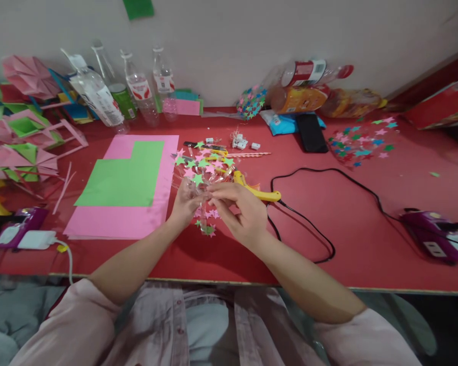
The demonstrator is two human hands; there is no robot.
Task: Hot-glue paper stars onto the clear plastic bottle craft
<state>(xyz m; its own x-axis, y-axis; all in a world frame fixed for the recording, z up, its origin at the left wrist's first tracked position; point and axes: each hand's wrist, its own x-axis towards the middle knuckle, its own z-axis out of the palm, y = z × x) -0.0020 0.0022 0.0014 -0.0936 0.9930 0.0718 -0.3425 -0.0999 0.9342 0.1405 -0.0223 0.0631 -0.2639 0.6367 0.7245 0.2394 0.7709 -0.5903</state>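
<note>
Near the middle of the red table, my left hand (pixel 187 203) is closed on a clear plastic piece (pixel 197 179) covered with pink and green paper stars. My right hand (pixel 243 212) meets it from the right, thumb and fingertips pinched close to the plastic; whatever lies between them is too small to tell. More stars (pixel 209 214) show below my fingers on a clear strip. A yellow glue gun (pixel 263 194) lies just behind my right hand. Beyond the stars are a striped straw (pixel 250 154) and small white pieces (pixel 240 142).
Green paper (pixel 122 178) rests on pink sheets at the left. Bottles (pixel 139 89) stand by the wall, others lie behind a black phone (pixel 312 133). A star-covered clear piece (pixel 362 143) and a purple power strip (pixel 437 236) are at the right, with a black cord (pixel 328 170) between.
</note>
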